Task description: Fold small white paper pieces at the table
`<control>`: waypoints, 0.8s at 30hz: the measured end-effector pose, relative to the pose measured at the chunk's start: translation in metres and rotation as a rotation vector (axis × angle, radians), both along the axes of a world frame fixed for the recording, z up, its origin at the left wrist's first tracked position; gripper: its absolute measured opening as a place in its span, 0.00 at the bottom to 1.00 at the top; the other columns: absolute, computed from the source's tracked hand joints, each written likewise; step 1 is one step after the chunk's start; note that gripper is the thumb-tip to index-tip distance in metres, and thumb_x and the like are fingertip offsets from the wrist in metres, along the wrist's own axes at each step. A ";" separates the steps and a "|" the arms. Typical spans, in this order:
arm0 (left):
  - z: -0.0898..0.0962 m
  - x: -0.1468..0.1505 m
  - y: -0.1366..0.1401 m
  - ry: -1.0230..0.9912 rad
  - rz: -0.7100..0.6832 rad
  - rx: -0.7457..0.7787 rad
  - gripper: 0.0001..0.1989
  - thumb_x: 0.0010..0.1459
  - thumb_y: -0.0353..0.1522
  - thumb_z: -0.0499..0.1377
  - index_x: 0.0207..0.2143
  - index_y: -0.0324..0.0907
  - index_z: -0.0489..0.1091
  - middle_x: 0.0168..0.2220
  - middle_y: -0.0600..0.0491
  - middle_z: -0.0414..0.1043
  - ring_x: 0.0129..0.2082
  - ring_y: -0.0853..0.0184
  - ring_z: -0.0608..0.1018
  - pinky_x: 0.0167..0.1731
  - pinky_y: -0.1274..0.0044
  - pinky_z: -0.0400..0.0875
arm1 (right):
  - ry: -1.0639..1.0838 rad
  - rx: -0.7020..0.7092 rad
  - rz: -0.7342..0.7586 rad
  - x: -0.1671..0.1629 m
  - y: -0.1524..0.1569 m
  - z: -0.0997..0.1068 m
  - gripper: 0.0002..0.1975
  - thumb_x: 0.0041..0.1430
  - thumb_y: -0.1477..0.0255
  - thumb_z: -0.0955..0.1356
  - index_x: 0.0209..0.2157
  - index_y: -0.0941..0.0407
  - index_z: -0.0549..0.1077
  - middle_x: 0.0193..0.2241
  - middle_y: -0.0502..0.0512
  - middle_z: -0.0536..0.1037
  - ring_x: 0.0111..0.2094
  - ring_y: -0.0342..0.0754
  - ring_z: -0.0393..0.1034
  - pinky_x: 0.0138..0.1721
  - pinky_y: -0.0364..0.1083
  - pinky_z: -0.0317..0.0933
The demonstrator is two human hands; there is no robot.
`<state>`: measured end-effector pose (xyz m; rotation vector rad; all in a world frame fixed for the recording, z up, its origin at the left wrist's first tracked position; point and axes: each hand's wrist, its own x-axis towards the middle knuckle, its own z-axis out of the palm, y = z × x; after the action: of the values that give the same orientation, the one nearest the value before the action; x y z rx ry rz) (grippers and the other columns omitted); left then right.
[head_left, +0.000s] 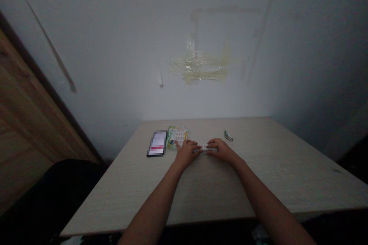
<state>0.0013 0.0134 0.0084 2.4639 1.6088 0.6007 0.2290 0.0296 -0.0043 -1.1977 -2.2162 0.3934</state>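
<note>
Between my two hands is a small whitish strip with reddish marks (pixel 204 147), low on the tabletop; its kind is too small to make out. My left hand (pixel 186 152) has its fingers closed on the strip's left end, with the thumb stuck out toward a printed packet. My right hand (pixel 221 150) holds the right end between thumb and fingers. The printed packet (pixel 178 134), white and green with rows of red pictures, lies flat just beyond my left hand. To its left rests a phone (pixel 157 143) with a lit, blurred screen.
The pale wooden table (pixel 244 183) meets a grey wall (pixel 120 46) at its back edge. A small crumpled green and white scrap (pixel 228 135) lies beyond my right hand. Yellowed clear tape (pixel 201 69) sticks to the wall. Wooden boards (pixel 25 115) stand at far left.
</note>
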 end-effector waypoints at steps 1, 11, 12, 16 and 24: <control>0.000 0.001 0.000 0.002 0.005 0.005 0.15 0.63 0.47 0.52 0.47 0.59 0.74 0.53 0.55 0.72 0.58 0.57 0.64 0.55 0.36 0.29 | 0.008 -0.001 0.000 0.000 0.001 -0.001 0.14 0.56 0.62 0.71 0.41 0.53 0.80 0.46 0.59 0.76 0.49 0.52 0.68 0.54 0.51 0.60; 0.000 0.004 -0.001 0.021 0.062 0.105 0.19 0.62 0.49 0.52 0.51 0.55 0.70 0.56 0.52 0.69 0.58 0.56 0.64 0.57 0.38 0.34 | 0.045 -0.033 -0.041 -0.003 -0.004 0.011 0.15 0.59 0.63 0.67 0.43 0.55 0.79 0.39 0.59 0.80 0.43 0.51 0.72 0.49 0.49 0.62; -0.001 0.005 -0.001 0.023 0.080 0.119 0.22 0.61 0.49 0.53 0.55 0.55 0.67 0.57 0.51 0.68 0.59 0.56 0.64 0.58 0.39 0.35 | 0.045 -0.038 -0.055 -0.003 -0.005 0.012 0.15 0.60 0.63 0.66 0.42 0.55 0.79 0.39 0.59 0.80 0.43 0.51 0.72 0.48 0.49 0.62; -0.004 0.007 0.002 0.063 0.170 0.130 0.37 0.58 0.48 0.57 0.66 0.49 0.50 0.60 0.44 0.64 0.61 0.52 0.62 0.60 0.41 0.38 | 0.081 -0.059 -0.174 -0.004 -0.005 0.014 0.15 0.61 0.64 0.64 0.40 0.57 0.79 0.37 0.59 0.81 0.39 0.51 0.73 0.42 0.47 0.64; -0.004 0.007 0.000 0.084 0.137 0.088 0.26 0.57 0.45 0.60 0.57 0.53 0.65 0.59 0.47 0.64 0.60 0.53 0.62 0.59 0.40 0.33 | 0.214 -0.074 -0.319 -0.001 0.001 0.004 0.20 0.59 0.68 0.64 0.52 0.56 0.70 0.33 0.55 0.79 0.32 0.48 0.72 0.35 0.44 0.63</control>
<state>0.0082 0.0136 0.0041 2.4859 1.8332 0.6067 0.2280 0.0304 -0.0004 -1.4479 -1.8062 0.4511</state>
